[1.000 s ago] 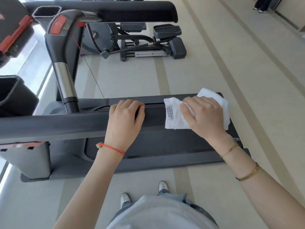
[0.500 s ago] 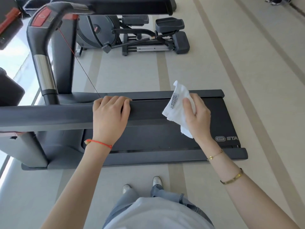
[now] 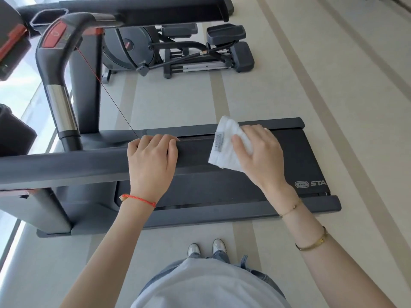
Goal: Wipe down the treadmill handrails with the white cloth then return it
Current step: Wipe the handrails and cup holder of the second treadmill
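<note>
The near dark grey handrail of the treadmill runs left to right across the middle of the view. My left hand grips it from above, fingers curled over its far side. Just to the right, my right hand holds the folded white cloth and presses it onto the end of the same rail; a small label on the cloth faces up. The far handrail crosses the top of the view. A curved grip with a metal sensor band rises at the left.
The treadmill belt deck lies below the rails, with its near side rail by my feet. A red safety cord hangs from the console. An elliptical machine stands beyond on the pale striped floor. Console parts sit at the left edge.
My right hand lifted the cloth off the rail end, then brought it back down over the rail. My left hand kept its grip on the rail.
</note>
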